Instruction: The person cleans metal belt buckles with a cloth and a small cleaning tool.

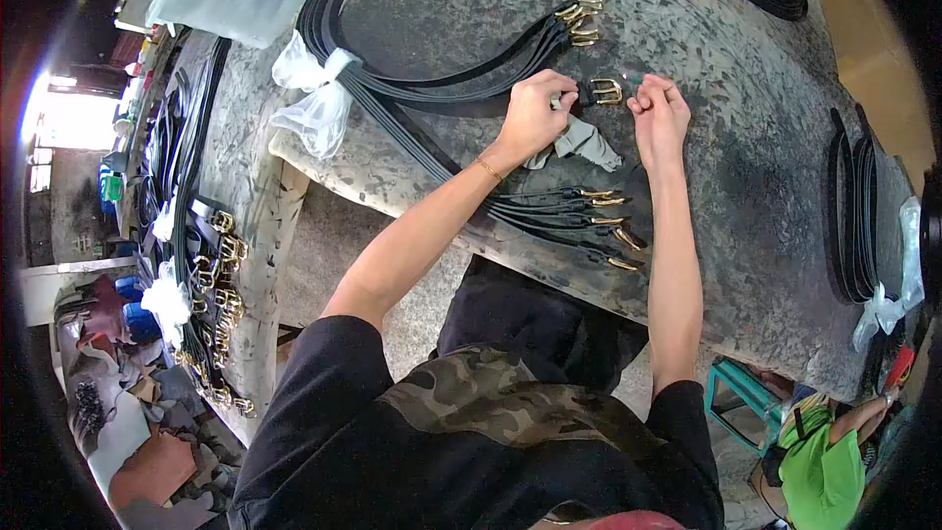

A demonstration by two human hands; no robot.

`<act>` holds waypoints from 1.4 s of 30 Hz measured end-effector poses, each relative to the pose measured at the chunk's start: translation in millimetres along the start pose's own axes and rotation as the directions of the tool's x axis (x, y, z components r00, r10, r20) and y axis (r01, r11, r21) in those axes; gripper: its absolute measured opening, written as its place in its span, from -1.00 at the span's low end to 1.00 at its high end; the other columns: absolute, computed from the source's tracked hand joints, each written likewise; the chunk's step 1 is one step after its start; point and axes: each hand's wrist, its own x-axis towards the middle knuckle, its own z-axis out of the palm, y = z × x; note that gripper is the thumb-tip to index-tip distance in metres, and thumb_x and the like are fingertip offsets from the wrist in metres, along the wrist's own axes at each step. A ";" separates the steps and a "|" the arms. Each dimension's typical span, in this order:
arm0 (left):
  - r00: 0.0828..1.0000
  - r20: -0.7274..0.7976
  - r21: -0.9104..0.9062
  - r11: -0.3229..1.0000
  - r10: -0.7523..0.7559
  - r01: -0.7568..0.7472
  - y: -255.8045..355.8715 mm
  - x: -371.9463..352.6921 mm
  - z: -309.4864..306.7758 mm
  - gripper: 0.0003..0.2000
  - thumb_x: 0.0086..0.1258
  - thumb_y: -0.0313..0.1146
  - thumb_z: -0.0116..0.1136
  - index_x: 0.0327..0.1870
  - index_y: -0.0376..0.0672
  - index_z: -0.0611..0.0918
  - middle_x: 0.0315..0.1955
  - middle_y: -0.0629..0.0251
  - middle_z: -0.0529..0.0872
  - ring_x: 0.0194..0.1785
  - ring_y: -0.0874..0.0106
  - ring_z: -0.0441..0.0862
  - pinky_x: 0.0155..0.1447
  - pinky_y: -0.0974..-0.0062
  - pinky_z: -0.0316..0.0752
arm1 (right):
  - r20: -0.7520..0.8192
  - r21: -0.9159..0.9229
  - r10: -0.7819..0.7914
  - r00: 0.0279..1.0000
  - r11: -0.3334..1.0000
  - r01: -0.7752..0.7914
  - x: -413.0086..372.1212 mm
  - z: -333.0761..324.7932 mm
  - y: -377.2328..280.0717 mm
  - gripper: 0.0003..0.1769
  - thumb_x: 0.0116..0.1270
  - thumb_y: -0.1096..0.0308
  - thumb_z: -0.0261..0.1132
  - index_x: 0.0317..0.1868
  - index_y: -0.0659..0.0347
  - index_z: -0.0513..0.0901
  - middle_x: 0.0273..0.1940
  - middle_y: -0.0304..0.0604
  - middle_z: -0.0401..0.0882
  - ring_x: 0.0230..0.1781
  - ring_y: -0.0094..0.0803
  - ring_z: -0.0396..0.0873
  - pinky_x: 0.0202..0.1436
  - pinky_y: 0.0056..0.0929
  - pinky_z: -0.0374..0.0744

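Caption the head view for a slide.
Left hand grips black belt near its brass buckle; right hand close beside.

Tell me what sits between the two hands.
Head view: a brass buckle on the black belt gripped by the left hand, just short of the right hand.

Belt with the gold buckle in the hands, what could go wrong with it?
1. The gold buckle sits between the left hand and the right hand, so pinched fingertips might get nipped by its metal.
2. The belt runs back to a bundle tied with plastic, and a hard tug might drag the others along.
3. The other buckles lie near the edge of the table and could slide off.
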 end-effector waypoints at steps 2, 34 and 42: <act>1.000 0.002 0.010 1.000 -0.005 0.005 0.7 1.8 0.2 -0.88 0.19 -0.53 0.25 -0.27 -0.29 0.71 -0.31 0.13 0.72 -0.19 0.16 0.69 -0.05 0.32 0.57 | 0.007 -0.001 0.012 1.000 1.000 -0.012 -0.5 0.2 0.3 -0.92 0.35 0.59 0.18 -0.17 0.38 0.53 -0.38 -0.27 0.42 -0.44 -0.61 0.33 -0.32 -0.49 0.37; 0.995 -0.080 0.060 0.996 -0.061 0.066 6.3 -0.1 -2.5 -0.80 0.05 -0.77 0.03 -0.27 -0.40 0.48 -0.15 0.02 0.44 -0.12 -0.04 0.52 -0.07 0.17 0.47 | 0.398 -0.761 -0.283 0.872 0.429 0.487 -13.3 51.2 20.6 -0.88 0.08 0.64 0.33 -0.35 0.37 0.57 -0.51 -0.21 0.38 -0.60 -0.59 0.24 -0.51 -0.56 0.30; 0.996 -0.076 0.040 0.997 -0.057 0.060 5.1 -0.1 -1.9 -0.82 0.09 -0.74 0.04 -0.26 -0.39 0.46 -0.18 0.01 0.43 -0.15 -0.04 0.50 -0.08 0.16 0.45 | 0.444 -0.779 -0.288 0.849 0.343 0.524 -9.4 44.5 24.9 -0.89 0.11 0.63 0.33 -0.33 0.36 0.59 -0.52 -0.26 0.42 -0.59 -0.62 0.26 -0.50 -0.57 0.32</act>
